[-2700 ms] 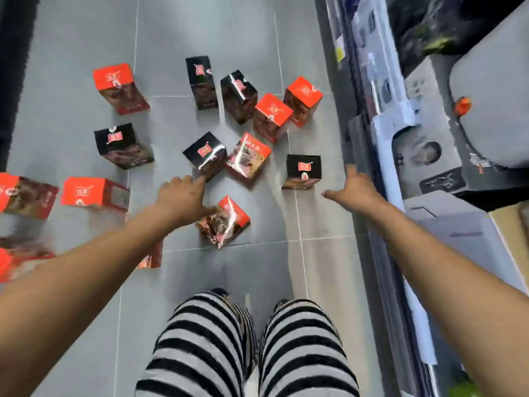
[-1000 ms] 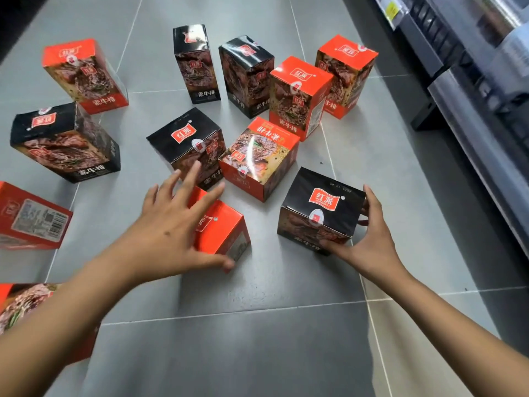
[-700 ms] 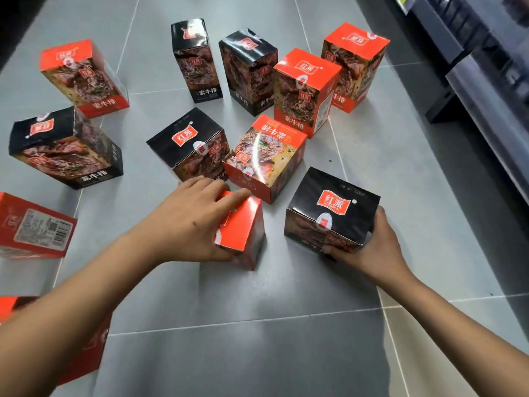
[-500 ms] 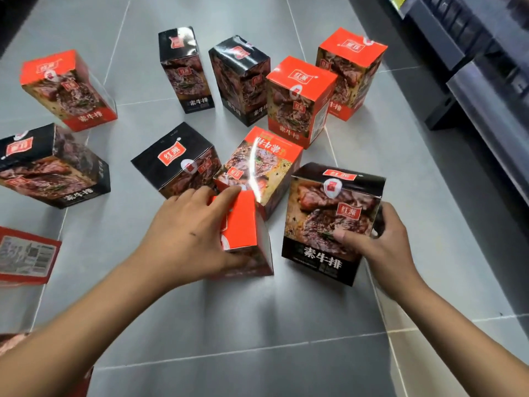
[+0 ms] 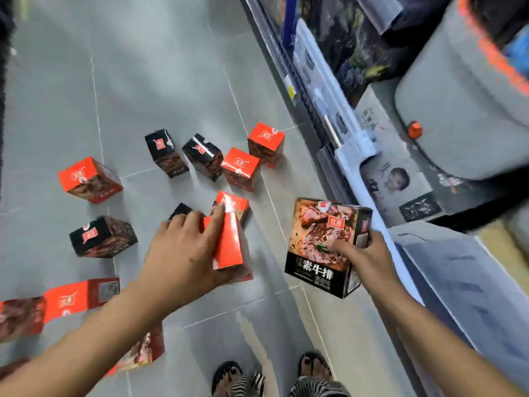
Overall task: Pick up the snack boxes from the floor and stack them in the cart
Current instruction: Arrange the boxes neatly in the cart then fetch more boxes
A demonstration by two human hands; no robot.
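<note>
My left hand (image 5: 183, 253) grips a red snack box (image 5: 229, 245), lifted off the grey floor. My right hand (image 5: 363, 259) holds a black snack box (image 5: 320, 242) with a steak picture, thumb on its front, also raised. Several red and black snack boxes stay scattered on the floor, among them a red one (image 5: 240, 167), a black one (image 5: 166, 151) and a black one lying at left (image 5: 103, 237). The grey cart (image 5: 469, 282) is at the right edge, blurred.
Store shelving (image 5: 320, 90) runs along the right side beside the cart. My feet in sandals (image 5: 313, 365) stand at the bottom. More red boxes (image 5: 71, 299) lie at the lower left. Grey tiled floor (image 5: 143, 67) stretches ahead.
Both hands have lifted their boxes off the floor, and my view has risen far above the boxes, swinging right so the cart and shelving show.
</note>
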